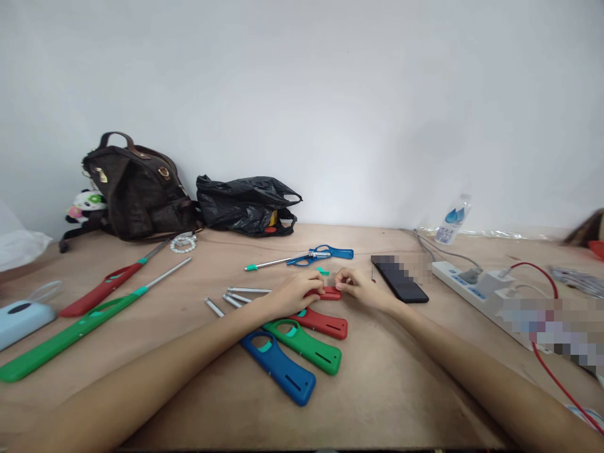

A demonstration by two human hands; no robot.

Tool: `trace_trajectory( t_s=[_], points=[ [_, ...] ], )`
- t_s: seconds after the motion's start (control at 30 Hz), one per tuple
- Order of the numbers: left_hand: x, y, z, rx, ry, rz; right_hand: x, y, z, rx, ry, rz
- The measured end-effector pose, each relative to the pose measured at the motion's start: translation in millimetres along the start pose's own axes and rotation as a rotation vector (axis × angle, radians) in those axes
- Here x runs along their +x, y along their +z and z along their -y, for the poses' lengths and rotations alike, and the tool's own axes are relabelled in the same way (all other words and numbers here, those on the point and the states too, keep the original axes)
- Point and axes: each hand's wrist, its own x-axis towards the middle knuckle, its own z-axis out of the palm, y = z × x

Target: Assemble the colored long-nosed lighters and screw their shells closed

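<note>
My left hand (299, 293) has its fingers closed on a red gas lighter (333, 294) lying on the table, covering much of its body. At the lighter's handle end, the thumb and forefinger of my right hand (357, 287) are pinched together; whatever is between them is too small to make out. Nearer to me lie another red lighter (330, 324), a green lighter (323, 353) and a blue lighter (290, 375), fanned out with metal tubes pointing left. Beyond my hands are a small green piece (323, 271) and a blue lighter with its insides exposed (321, 254).
On the left lie a long red lighter (101, 290) and a long green lighter (70, 338). Behind stand a dark backpack (141, 195) and a black plastic bag (245, 204). To the right are a phone (403, 282), a power strip (455, 277) with cables, and a bottle (453, 220).
</note>
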Motion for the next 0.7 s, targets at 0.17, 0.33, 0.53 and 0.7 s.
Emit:
trace_trajectory(
  t_s=[0.17, 0.33, 0.53, 0.7],
  points=[
    [-0.3, 0.6, 1.3, -0.001, -0.002, 0.005, 0.9, 2.0, -1.1, -0.001, -0.008, 0.003],
    [-0.5, 0.6, 1.1, -0.006, -0.004, 0.001, 1.0, 2.7, 0.0, -0.021, -0.015, 0.021],
    [-0.3, 0.8, 1.5, -0.012, -0.008, 0.004, -0.1, 0.1, 2.8, -0.106, -0.012, 0.013],
    [0.1, 1.2, 1.4, -0.019, -0.001, -0.004, -0.1, -0.8, 6.5, -0.204, -0.036, 0.000]
  ],
)
